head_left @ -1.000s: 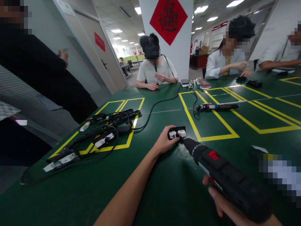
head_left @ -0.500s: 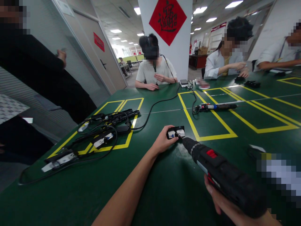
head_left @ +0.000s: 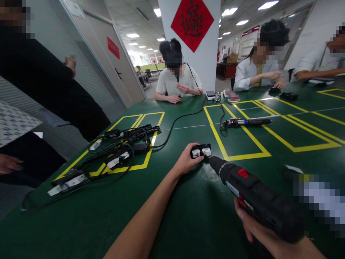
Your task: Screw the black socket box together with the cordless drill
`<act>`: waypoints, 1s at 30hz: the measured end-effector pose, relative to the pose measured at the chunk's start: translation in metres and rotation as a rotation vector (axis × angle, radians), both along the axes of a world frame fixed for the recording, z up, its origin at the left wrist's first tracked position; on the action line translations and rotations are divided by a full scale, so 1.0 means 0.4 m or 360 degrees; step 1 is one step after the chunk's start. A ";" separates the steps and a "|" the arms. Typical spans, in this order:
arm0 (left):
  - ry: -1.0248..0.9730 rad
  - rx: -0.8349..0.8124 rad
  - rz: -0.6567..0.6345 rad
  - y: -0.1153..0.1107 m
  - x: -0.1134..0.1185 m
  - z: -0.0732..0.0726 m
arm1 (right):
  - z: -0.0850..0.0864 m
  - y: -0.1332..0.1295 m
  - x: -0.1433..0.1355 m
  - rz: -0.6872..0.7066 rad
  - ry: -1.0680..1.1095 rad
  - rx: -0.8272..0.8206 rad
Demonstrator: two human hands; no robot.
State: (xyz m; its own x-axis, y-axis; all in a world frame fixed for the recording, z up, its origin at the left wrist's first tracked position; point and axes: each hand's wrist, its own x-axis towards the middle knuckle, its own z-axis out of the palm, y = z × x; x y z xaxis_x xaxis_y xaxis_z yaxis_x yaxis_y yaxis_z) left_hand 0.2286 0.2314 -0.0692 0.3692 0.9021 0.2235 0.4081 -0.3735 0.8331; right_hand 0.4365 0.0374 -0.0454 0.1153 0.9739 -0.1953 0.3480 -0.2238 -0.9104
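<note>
While our left grip (head_left: 188, 159) pinches the block (head_left: 206, 150) flat on the surface (head_left: 205, 216) and our right grip (head_left: 249, 219) wraps the drill (head_left: 256, 194), the bit (head_left: 206, 155) could skid off if the drill tilts or the block twists.

Looks like an open-plan office with workshop use. Office signs: strip-like ceiling lights (head_left: 229, 11), distant desks (head_left: 156, 71), a closed door (head_left: 104, 46), a white pillar (head_left: 207, 68) bearing a red diamond poster (head_left: 192, 26). Workshop signs: a large green table (head_left: 107, 230), zones marked by yellow tape (head_left: 249, 157), a power drill (head_left: 258, 198) in use, people (head_left: 190, 80) seated around.
</note>
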 end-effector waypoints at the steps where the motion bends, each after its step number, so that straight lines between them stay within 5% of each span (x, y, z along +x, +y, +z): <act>1: 0.0004 0.0005 -0.0002 0.000 0.000 -0.001 | 0.002 0.002 0.001 0.0020 0.0038 0.0008; 14: -0.0015 0.0025 -0.0009 0.003 0.000 -0.008 | 0.082 0.001 0.002 0.0138 -0.0251 0.0014; 21: -0.0011 0.0043 -0.0016 0.004 -0.003 -0.010 | 0.098 -0.003 0.028 0.0327 -0.0034 -0.0104; 30: 0.0036 0.0101 -0.0030 0.004 -0.003 -0.012 | 0.107 0.003 0.020 0.0290 0.0087 -0.0063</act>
